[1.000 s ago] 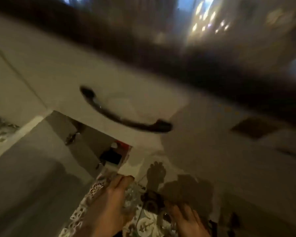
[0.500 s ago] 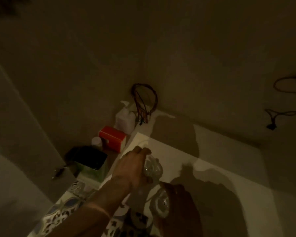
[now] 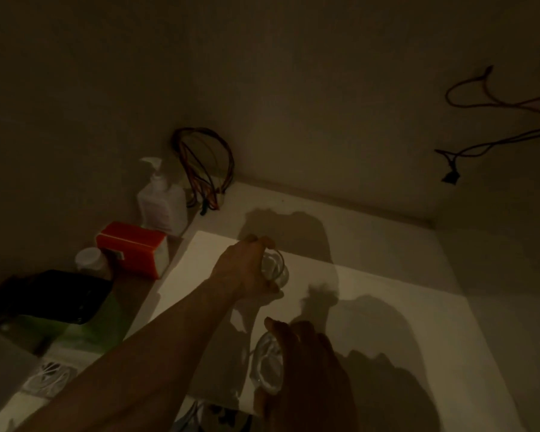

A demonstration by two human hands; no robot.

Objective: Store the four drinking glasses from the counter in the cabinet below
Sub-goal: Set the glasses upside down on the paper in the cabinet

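Note:
I look into the dim inside of the cabinet. My left hand (image 3: 242, 269) reaches in over the white shelf board (image 3: 387, 307) and grips a clear drinking glass (image 3: 275, 268) by its side, low over the board's left part. Nearer to me, my right hand (image 3: 306, 363) holds a second clear glass (image 3: 267, 366) at the board's front edge. Whether either glass touches the board is not clear in the dark.
Along the cabinet's left side stand a white pump bottle (image 3: 161, 198), a red box (image 3: 133, 249), a small white jar (image 3: 91, 260) and a black and green container (image 3: 53, 307). Coiled wires (image 3: 205, 169) hang in the back corner; more cables (image 3: 493, 120) on the right wall.
The view dropped from the drawer front with its handle into the cabinet. Both hands moved forward with the glasses, the left one deeper over the board.

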